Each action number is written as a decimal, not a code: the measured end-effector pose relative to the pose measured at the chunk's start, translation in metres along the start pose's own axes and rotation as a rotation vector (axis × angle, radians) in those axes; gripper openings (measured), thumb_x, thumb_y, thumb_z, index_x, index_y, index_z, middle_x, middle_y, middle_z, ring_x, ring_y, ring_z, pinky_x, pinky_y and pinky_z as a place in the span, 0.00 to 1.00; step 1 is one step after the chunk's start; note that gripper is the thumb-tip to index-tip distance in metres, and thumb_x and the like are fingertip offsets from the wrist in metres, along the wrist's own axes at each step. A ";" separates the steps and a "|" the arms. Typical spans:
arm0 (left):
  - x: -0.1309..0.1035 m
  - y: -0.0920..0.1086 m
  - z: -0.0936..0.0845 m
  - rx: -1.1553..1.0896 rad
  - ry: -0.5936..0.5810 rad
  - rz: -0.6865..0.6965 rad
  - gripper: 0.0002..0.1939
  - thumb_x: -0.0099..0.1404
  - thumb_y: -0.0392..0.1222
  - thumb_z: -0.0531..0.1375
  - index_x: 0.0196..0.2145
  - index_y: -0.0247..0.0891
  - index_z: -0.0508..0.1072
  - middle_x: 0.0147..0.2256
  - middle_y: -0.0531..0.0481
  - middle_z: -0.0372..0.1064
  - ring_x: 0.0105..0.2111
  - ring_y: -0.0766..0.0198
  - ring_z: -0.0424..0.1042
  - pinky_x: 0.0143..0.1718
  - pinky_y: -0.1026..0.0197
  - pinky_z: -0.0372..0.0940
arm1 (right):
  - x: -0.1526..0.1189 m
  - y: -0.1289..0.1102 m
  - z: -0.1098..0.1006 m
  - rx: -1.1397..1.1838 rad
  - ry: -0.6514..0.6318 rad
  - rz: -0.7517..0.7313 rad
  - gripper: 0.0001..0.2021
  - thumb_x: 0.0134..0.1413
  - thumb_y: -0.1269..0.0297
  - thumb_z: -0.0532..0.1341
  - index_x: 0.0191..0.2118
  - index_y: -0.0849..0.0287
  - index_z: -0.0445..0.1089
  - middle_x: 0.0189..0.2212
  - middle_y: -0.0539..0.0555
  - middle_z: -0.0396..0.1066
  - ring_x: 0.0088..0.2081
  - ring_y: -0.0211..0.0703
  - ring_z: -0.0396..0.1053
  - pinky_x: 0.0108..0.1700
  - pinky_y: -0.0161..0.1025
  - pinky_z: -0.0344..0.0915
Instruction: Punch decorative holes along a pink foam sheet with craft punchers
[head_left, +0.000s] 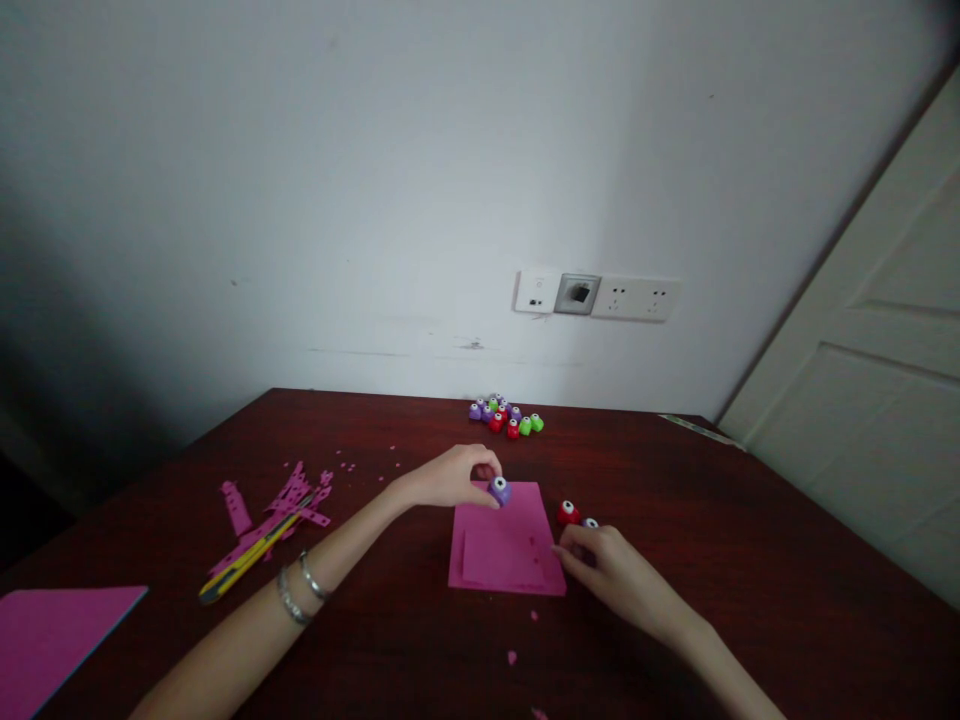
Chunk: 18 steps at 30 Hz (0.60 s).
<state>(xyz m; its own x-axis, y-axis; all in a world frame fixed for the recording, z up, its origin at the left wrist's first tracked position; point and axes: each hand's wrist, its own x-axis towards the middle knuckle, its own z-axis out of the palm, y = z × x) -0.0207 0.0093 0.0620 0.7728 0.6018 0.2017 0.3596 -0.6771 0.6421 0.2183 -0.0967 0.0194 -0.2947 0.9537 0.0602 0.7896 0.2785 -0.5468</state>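
My left hand [457,478] pinches a small purple craft punch [500,490] with a white and black top between thumb and fingers. It is over the far part of a pink paper sheet [455,570], on which a smaller pink sheet [499,557] lies. At the right edge of these sheets is my right hand [600,560], its fingers curled and closed together. Whatever they may hold is too small to make out. Tiny pink cut-outs [535,548] lie beside its fingertips. Just beyond that hand stand a red punch [568,513] and a partly hidden punch [591,523].
Several purple, red and green punches [504,413] are grouped near the wall. To the left, a yellow utility knife [247,562] lies on punched pink strips [289,500]. Another pink sheet [67,640] is at the near left. Pink scraps [512,657] dot the dark table [675,490].
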 end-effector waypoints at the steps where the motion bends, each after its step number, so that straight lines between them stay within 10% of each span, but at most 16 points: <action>1: 0.000 0.001 0.003 -0.001 -0.014 0.005 0.14 0.50 0.44 0.65 0.33 0.35 0.71 0.33 0.51 0.66 0.32 0.67 0.65 0.35 0.64 0.59 | 0.001 0.000 0.001 0.038 0.010 0.003 0.16 0.58 0.57 0.51 0.26 0.59 0.67 0.21 0.49 0.65 0.24 0.35 0.60 0.26 0.32 0.55; 11: -0.001 0.016 0.021 -0.017 -0.165 0.067 0.16 0.50 0.44 0.66 0.36 0.37 0.71 0.34 0.51 0.65 0.34 0.67 0.64 0.35 0.65 0.58 | 0.004 -0.014 0.023 0.626 -0.073 0.171 0.22 0.52 0.48 0.54 0.44 0.62 0.67 0.16 0.43 0.57 0.14 0.30 0.56 0.12 0.27 0.56; 18: -0.001 0.027 0.027 -0.059 -0.258 0.079 0.15 0.51 0.45 0.65 0.37 0.38 0.72 0.35 0.51 0.67 0.36 0.65 0.65 0.37 0.64 0.58 | 0.004 -0.017 0.027 0.708 -0.138 0.208 0.22 0.49 0.46 0.57 0.36 0.62 0.69 0.15 0.42 0.58 0.12 0.28 0.54 0.10 0.26 0.55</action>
<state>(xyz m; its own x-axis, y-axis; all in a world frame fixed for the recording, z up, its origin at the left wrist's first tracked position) 0.0024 -0.0209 0.0587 0.9074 0.4155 0.0629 0.2678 -0.6870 0.6755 0.1893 -0.1008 0.0064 -0.2784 0.9428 -0.1831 0.3150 -0.0905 -0.9448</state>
